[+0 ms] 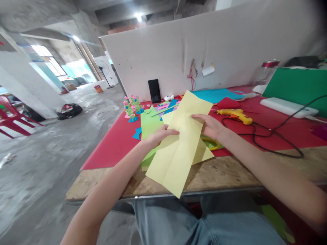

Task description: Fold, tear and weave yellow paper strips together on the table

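Note:
A long strip of pale yellow paper [182, 146], creased down its length, is held tilted above the table's front edge. My left hand [163, 133] grips its left edge, thumb on top. On the opposite edge, my right hand [208, 125] pinches the sheet between thumb and fingers. Beneath it lie another pale yellow piece [203, 153] and light green paper [148, 126]. A yellow scissors handle [214, 144] shows below my right hand; the rest of the scissors is hidden.
Small paper trees [132, 112] with pink tips stand at the table's left. A black phone [154, 91] leans on the back panel. To the right are a yellow glue gun [236, 115], black cable [277, 144], white power strip [288, 106] and blue paper [217, 95].

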